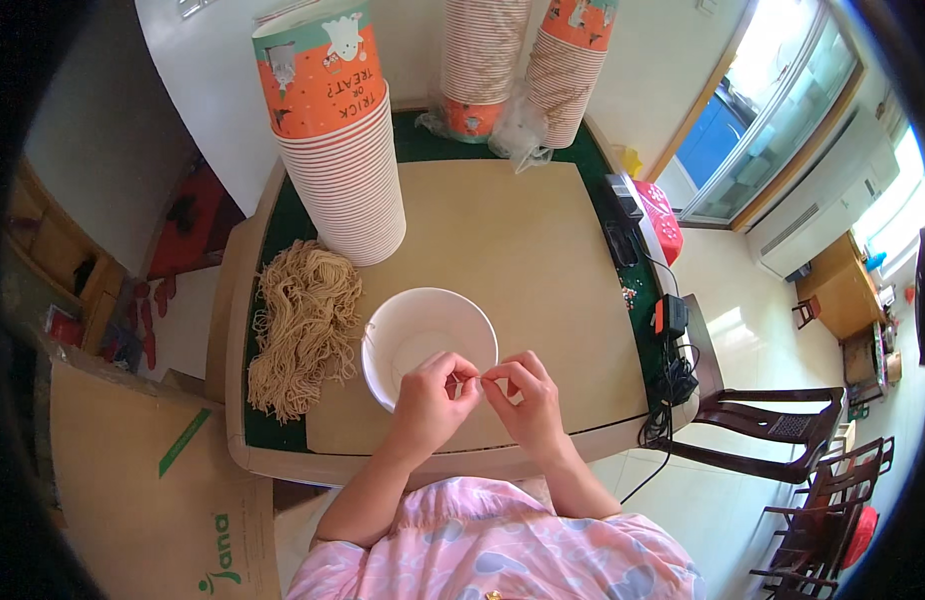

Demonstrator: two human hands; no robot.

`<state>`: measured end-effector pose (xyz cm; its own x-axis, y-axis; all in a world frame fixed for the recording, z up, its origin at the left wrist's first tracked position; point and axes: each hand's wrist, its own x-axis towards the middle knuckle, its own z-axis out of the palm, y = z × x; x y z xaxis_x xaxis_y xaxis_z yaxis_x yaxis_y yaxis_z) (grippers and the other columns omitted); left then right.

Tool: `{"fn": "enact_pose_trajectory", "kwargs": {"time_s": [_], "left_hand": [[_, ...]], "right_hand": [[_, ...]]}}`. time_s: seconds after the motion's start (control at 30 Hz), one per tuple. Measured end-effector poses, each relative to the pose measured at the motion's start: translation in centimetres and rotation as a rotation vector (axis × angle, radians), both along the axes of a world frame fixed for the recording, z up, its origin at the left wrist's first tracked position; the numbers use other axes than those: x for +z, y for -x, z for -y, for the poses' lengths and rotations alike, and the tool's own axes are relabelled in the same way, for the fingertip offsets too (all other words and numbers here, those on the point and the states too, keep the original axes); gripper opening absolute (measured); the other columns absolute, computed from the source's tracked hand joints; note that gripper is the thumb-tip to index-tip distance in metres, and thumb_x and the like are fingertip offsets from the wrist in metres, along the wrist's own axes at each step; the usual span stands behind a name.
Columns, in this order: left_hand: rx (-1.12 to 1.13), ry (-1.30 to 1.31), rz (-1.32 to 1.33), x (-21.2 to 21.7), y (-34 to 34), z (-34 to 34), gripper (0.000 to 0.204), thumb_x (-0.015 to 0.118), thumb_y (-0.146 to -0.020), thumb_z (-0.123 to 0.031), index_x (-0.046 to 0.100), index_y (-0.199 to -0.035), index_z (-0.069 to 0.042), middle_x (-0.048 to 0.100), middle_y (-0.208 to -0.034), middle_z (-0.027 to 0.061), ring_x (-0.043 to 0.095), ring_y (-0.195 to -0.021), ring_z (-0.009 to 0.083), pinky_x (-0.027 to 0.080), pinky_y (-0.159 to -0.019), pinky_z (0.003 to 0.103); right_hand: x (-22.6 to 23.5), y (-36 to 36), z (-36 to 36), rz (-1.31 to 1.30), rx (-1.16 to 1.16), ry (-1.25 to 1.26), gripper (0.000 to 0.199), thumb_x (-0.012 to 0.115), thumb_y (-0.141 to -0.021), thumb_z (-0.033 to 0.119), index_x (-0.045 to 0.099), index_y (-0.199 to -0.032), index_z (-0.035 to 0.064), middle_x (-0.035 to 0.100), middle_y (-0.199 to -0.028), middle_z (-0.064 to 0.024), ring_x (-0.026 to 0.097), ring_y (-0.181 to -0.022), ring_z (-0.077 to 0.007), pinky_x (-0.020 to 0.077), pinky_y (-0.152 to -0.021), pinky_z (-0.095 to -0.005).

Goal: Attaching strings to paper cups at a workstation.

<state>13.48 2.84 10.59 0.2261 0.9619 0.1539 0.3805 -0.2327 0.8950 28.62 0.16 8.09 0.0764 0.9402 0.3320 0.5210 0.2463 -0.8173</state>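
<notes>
A white paper bucket stands with its mouth up near the table's front edge. Just over its near right rim, my left hand and my right hand meet at the fingertips, thumb and index pinched on each. Whatever they pinch is too small to make out. To the left lies a loose heap of beige cord, and a bit of cord shows at the bucket's left rim. Behind, a tall nested stack of paper buckets rises, the top one orange and green with printed figures.
Two more bucket stacks in clear plastic stand at the back edge. A brown board covers most of the green tabletop. Black cables and adapters run along the right edge. A cardboard box stands at the lower left, a wooden chair at the right.
</notes>
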Motion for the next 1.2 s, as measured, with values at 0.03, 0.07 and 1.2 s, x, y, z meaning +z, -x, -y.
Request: {"fn": "enact_pose_trajectory", "kwargs": {"time_s": [0.03,0.07,1.2], "left_hand": [[0.0,-0.001,0.0,0.0,0.1,0.0,0.007,0.066,-0.079,0.001,0.062,-0.085,0.0,0.064,-0.073,0.0034,0.058,-0.063,0.0063,0.047,-0.057,0.023],[-0.004,0.015,0.025,0.0,0.1,0.1,0.007,0.066,-0.08,0.001,0.063,-0.086,0.0,0.064,-0.074,0.0027,0.058,-0.064,0.0059,0.047,-0.057,0.022],[0.011,0.046,0.188,-0.9,-0.1,-0.2,0.01,0.06,-0.091,-0.008,0.06,-0.088,0.001,0.066,-0.073,0.0084,0.063,-0.064,0.0121,0.049,-0.058,0.026]], "right_hand": [[0.0,0.0,0.0,0.0,0.0,-0.001,0.011,0.073,-0.078,0.005,0.067,-0.087,0.0064,0.059,-0.087,-0.0053,0.053,-0.062,-0.0128,0.0459,-0.055,-0.0257],[0.0,0.0,0.0,-0.004,0.004,-0.009,0.011,0.073,-0.077,0.005,0.067,-0.087,0.0065,0.059,-0.087,-0.0052,0.053,-0.062,-0.0125,0.0453,-0.054,-0.0256],[-0.2,0.4,-0.6,-0.103,0.06,-0.079,0.01,0.069,-0.08,-0.003,0.064,-0.086,0.002,0.062,-0.084,-0.0069,0.051,-0.056,-0.0103,0.0426,-0.051,-0.0232]]}}
